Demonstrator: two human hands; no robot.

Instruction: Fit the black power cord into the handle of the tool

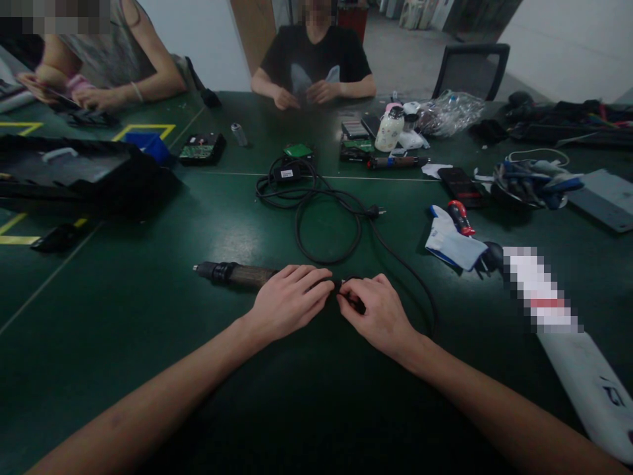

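Dark cylindrical tool (235, 273) lying flat on green table, black cord (395, 260) trailing from its right end

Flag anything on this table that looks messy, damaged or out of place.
Nothing looks damaged or spilled. The black cable sprawls in loose loops mid-table, and a glove lies crumpled beside a red-handled screwdriver.
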